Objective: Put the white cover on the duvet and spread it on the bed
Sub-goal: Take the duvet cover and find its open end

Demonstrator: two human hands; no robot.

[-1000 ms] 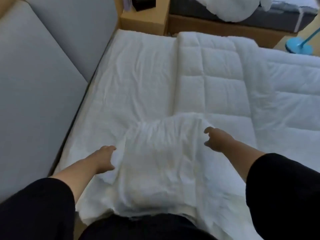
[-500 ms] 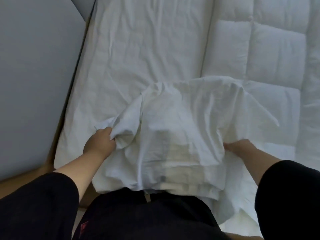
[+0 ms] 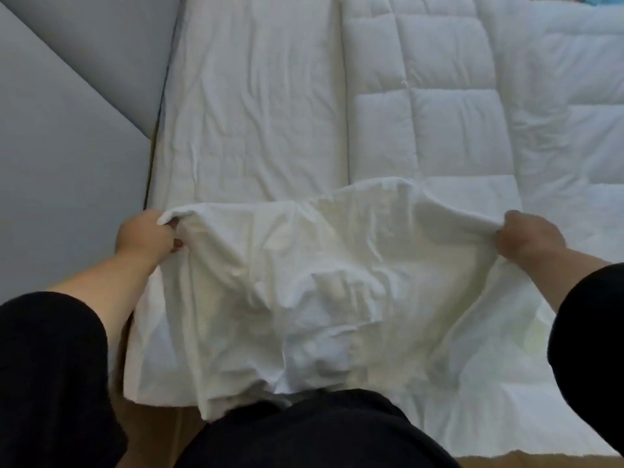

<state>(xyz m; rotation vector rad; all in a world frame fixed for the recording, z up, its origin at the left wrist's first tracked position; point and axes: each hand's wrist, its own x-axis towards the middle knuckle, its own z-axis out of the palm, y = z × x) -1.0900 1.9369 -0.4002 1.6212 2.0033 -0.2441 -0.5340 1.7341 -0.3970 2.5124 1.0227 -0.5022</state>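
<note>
Compared with the frame half a second earlier, the hands have been drawn farther apart and the cover (image 3: 337, 285) has been pulled wider between them; the bunched fold near the left hand is gone. Black sleeves (image 3: 50, 373) are seen nearest the camera. The left hand (image 3: 145, 236) is clenched around the cover's left edge, fingers curled under the fabric. The right hand (image 3: 530, 238) is closed on the right edge, the cloth gathered into its fist. The cover is thin, creased white fabric, stretched taut along its far edge and sagging in crumpled folds toward the body, over the near end of the bed. Beyond it, a wrinkled white sheet (image 3: 256, 106) lies on the left, and the quilted, puffy duvet (image 3: 456, 106) lies on the right, stitched into squares. A grey wall (image 3: 67, 130) borders the bed on the left.
</note>
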